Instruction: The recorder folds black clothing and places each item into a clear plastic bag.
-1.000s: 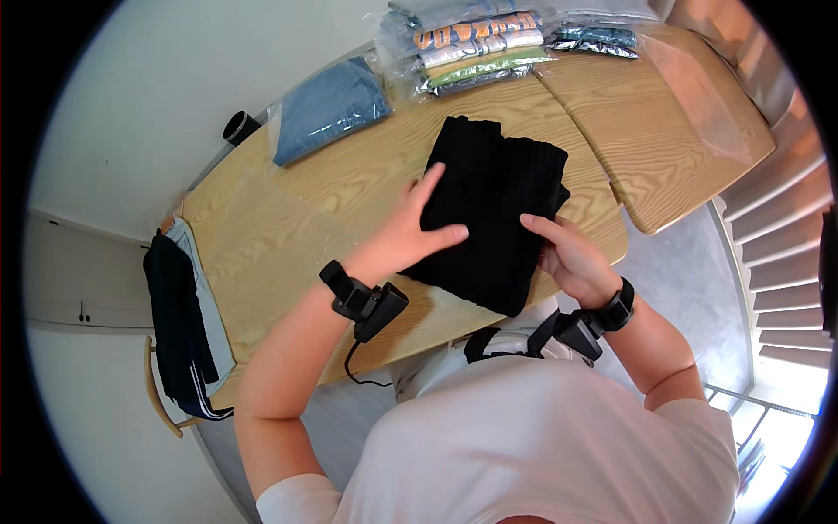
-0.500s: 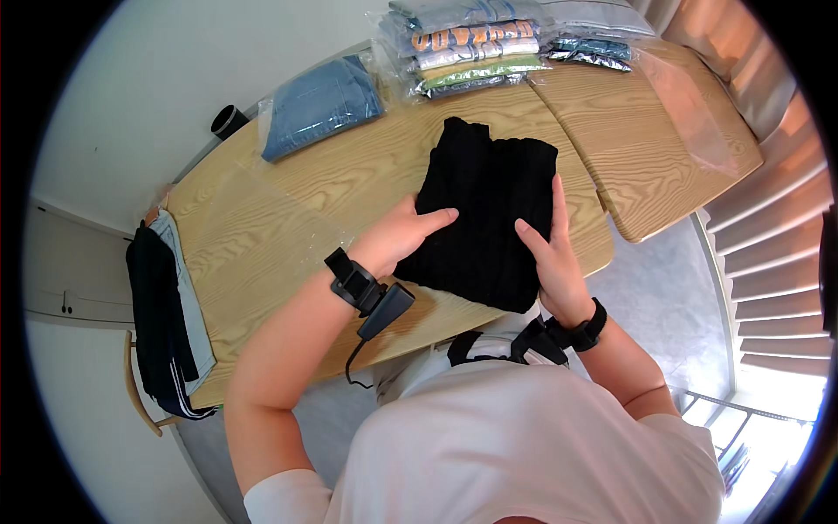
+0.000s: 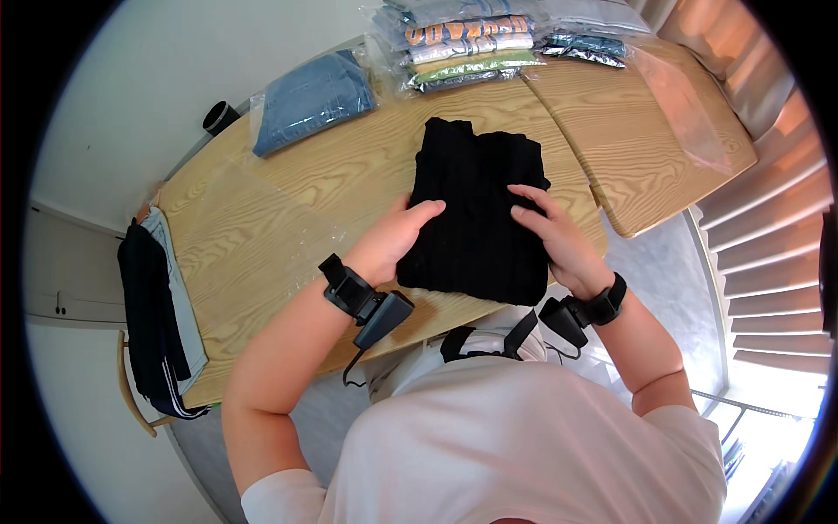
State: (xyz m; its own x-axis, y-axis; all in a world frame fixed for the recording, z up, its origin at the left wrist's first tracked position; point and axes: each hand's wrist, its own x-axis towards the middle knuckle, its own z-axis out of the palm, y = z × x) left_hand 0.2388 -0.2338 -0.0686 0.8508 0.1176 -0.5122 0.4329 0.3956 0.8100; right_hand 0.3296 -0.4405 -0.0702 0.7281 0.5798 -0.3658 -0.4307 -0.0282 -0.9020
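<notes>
1. We see a wooden table (image 3: 375,144) across the middle of the frame, its near edge curving toward lower left, and a pale curtain (image 3: 768,288) at right.
2. Our folded black garment (image 3: 476,218) lies at centre, its lower right corner at that near edge.
3. Our left hand (image 3: 390,242) lays its thumb over the garment's left edge; our right hand (image 3: 567,249) rests thumb and forefinger, slightly parted, near its right edge. With other fingers hidden, we cannot tell whether either pinches.
4. Bare wood separates the garment from bagged jeans (image 3: 314,100), upper left.
</notes>
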